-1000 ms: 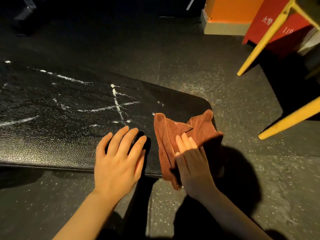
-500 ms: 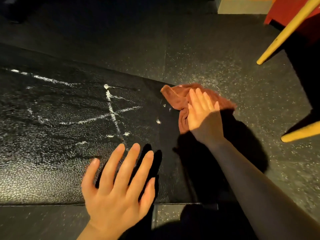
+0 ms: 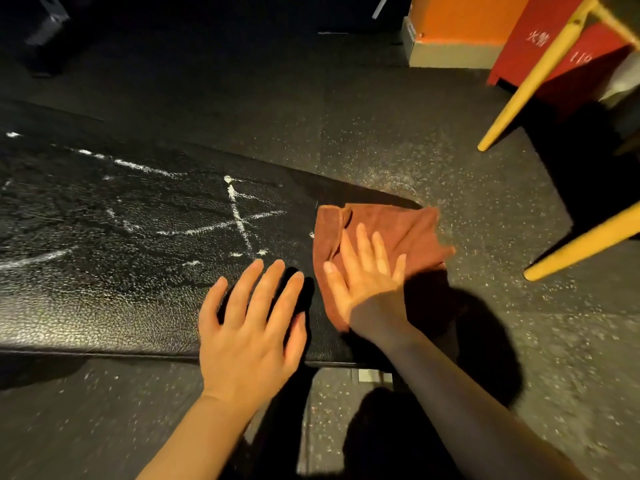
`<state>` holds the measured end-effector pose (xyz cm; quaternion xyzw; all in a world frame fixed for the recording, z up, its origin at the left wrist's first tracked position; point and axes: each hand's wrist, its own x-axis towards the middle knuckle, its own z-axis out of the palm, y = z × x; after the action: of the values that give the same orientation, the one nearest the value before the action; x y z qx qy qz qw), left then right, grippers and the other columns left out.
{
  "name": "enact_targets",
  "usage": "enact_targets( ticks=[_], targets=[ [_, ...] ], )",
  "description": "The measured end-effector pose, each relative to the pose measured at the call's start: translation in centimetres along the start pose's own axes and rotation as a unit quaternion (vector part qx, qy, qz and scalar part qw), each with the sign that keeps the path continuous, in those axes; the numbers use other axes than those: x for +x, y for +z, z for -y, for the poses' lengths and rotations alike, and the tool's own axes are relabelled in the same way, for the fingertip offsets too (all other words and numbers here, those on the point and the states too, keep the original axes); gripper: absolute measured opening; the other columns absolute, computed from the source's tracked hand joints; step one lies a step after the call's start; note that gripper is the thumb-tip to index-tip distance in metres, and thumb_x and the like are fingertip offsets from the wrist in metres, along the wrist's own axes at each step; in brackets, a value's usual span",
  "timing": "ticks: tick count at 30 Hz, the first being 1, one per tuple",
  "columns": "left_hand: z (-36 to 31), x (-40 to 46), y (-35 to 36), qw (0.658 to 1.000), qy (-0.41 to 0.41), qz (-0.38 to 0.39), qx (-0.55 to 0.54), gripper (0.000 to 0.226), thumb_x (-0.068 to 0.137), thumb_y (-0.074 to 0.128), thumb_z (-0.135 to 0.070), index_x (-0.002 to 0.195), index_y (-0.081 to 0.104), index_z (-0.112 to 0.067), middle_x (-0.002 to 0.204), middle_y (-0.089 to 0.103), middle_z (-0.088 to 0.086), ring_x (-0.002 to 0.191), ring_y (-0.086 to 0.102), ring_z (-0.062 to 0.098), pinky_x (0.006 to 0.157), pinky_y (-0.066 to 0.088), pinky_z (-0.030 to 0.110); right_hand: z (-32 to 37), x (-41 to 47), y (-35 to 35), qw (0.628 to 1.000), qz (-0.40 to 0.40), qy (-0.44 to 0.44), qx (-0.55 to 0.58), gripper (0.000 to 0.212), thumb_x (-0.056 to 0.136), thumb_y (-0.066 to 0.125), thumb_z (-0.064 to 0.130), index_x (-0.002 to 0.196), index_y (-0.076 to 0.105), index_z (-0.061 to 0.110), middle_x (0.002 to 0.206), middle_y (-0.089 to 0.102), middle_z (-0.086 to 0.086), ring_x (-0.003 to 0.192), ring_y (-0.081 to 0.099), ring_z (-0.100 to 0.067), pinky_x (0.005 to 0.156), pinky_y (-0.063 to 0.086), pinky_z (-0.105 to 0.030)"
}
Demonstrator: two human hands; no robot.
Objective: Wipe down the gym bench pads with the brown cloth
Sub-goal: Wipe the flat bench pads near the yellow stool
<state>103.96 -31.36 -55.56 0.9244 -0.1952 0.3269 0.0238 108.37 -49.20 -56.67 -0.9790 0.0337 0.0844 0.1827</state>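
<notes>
Brown cloth [image 3: 391, 230] | flat, bench pad [image 3: 104, 271] right end | right hand [image 3: 367, 275] pressing

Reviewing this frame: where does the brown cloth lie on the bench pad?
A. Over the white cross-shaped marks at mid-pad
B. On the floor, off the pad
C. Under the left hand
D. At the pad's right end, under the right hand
D: the brown cloth lies at the right end of the bench pad, the right hand flat on it; the white marks are uncovered, and the left hand rests on bare pad.
</notes>
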Motion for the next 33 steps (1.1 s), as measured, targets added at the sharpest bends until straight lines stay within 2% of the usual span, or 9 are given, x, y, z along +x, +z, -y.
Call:
enact_targets(
  ticks=[3,6,8,12,15,19,25,29,33],
  targets=[
    [0.1,-0.1,-0.8,0.999,-0.001,0.011,-0.044,0.039,0.099,0.049,-0.034,0.131,0.062,-0.016,0.138,0.06,0.011,0.134,0.045,0.029,0.109,0.03,0.053,1.2,-3.9,0.6,0.998,-0.009,-0.069,-0.012,0.09,0.085,-0.015,0.073,0.157,0.018,0.031,0.165,-0.007,0.004,0.153,-0.007,-0.026,0.115,-0.001,-0.064],
    [1.5,-0.5,-1.8,0.998,0.005,0.006,-0.056,0.038,0.099,0.049,-0.032,0.132,0.058,-0.015,0.139,0.056,0.015,0.137,0.041,0.034,0.109,0.032,0.057,1.9,-5.5,0.8,0.996,0.046,-0.071,-0.026,0.092,0.07,-0.03,0.077,0.153,-0.01,0.041,0.147,-0.043,0.018,0.142,-0.036,-0.018,0.114,-0.016,-0.063],
    [3.3,-0.6,-2.4,1.0,0.005,-0.005,-0.023,0.038,0.098,0.052,-0.031,0.13,0.062,-0.013,0.139,0.056,0.016,0.136,0.041,0.036,0.108,0.033,0.059,2.6,-4.8,0.4,0.997,0.058,-0.057,-0.019,0.09,0.068,-0.031,0.077,0.15,-0.016,0.046,0.141,-0.049,0.02,0.138,-0.043,-0.017,0.113,-0.019,-0.064],
    [5.6,-0.4,-2.4,0.999,-0.034,-0.001,0.033,0.039,0.099,0.05,-0.034,0.131,0.061,-0.013,0.138,0.055,0.017,0.135,0.041,0.037,0.107,0.032,0.062,3.8,-1.6,0.0,0.999,0.025,-0.044,-0.006,0.083,0.074,-0.018,0.068,0.153,-0.012,0.044,0.161,-0.028,0.01,0.147,-0.028,-0.021,0.114,-0.014,-0.061],
    [5.3,-0.4,-1.9,0.999,-0.02,-0.003,0.042,0.04,0.1,0.05,-0.039,0.131,0.062,-0.017,0.136,0.06,0.013,0.135,0.044,0.034,0.106,0.033,0.056,3.8,1.4,-0.2,0.998,-0.012,-0.064,0.0,0.082,0.081,-0.009,0.067,0.157,-0.001,0.037,0.166,-0.01,0.002,0.152,-0.013,-0.026,0.117,-0.01,-0.058],
    [5.1,-0.4,-1.3,0.998,-0.011,-0.037,0.056,0.041,0.098,0.049,-0.042,0.131,0.062,-0.021,0.129,0.065,0.008,0.131,0.049,0.033,0.103,0.034,0.044,3.9,6.7,-0.8,0.998,-0.005,-0.063,-0.02,0.071,0.093,-0.001,0.066,0.156,-0.008,0.034,0.165,-0.015,0.005,0.151,-0.018,-0.019,0.12,-0.014,-0.052],
    [5.2,-0.1,-1.1,0.997,-0.003,-0.055,0.054,0.039,0.099,0.047,-0.041,0.128,0.062,-0.02,0.123,0.069,0.007,0.125,0.052,0.031,0.082,0.041,0.04,4.3,11.5,-1.8,0.995,-0.042,-0.092,0.019,0.062,0.103,0.017,0.056,0.159,0.006,0.03,0.167,-0.001,0.005,0.153,-0.006,-0.019,0.121,-0.007,-0.054],
    [5.3,-0.2,-1.3,0.998,-0.011,-0.04,0.055,0.04,0.098,0.049,-0.04,0.128,0.064,-0.018,0.122,0.069,0.008,0.125,0.052,0.031,0.084,0.041,0.042,4.4,9.2,-1.4,0.995,-0.046,-0.075,0.039,0.06,0.105,0.017,0.051,0.159,0.003,0.027,0.167,-0.004,0.005,0.153,-0.009,-0.017,0.122,-0.009,-0.048],
    [5.2,0.0,-1.7,0.998,-0.029,-0.028,0.05,0.04,0.099,0.051,-0.039,0.125,0.068,-0.015,0.125,0.067,0.01,0.128,0.049,0.03,0.09,0.041,0.045,3.4,3.9,-0.9,0.995,-0.001,-0.095,0.033,0.06,0.106,0.014,0.043,0.158,-0.003,0.022,0.166,-0.011,0.004,0.151,-0.016,-0.013,0.12,-0.016,-0.037]
  ],
)
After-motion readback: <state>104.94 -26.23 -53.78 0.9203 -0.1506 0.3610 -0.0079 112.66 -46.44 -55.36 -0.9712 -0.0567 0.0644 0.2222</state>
